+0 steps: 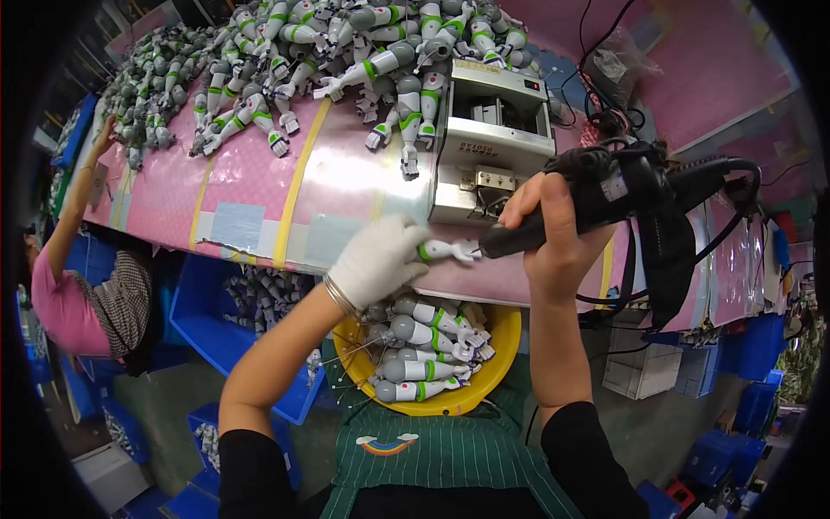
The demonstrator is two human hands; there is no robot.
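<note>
Toy arm piece [443, 251], grey and white with a green band, pinched in the gloved left hand [378, 259] above the yellow bowl [508, 333].

Its long axis runs sideways, hand end sticking out rightward past the curled left fingers [406, 246]. The right hand [553, 229] is wrapped shut round a black electric screwdriver [553, 221], tip meeting that free end just beyond its own fingers. More such parts fill the bowl under both hands.

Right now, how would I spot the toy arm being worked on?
Find the yellow bowl of grey toy arms on the person's lap. Just above it, the white-gloved left hand grips one toy arm, the only one touching the black electric screwdriver tip.
</note>
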